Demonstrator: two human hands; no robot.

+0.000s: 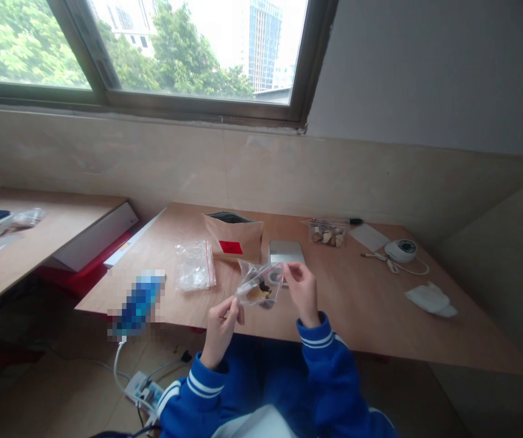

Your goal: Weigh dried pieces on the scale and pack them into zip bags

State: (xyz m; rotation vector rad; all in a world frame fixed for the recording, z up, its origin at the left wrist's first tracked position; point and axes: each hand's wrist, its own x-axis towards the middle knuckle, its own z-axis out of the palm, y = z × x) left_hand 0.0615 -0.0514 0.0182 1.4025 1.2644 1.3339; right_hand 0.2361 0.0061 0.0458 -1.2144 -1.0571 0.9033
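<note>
Blue-sleeved left hand (223,322) and right hand (302,291) pinch a limp, probably light zip-lock bag (258,288), best held by its edges.

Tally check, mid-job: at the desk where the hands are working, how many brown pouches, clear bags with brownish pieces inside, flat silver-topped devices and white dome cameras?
Brown pouch: 1
Bags with pieces: 2, the held bag in the left hand and right hand, and the rear bag
Silver-topped device: 1
Dome camera: 1
Total: 5
</note>
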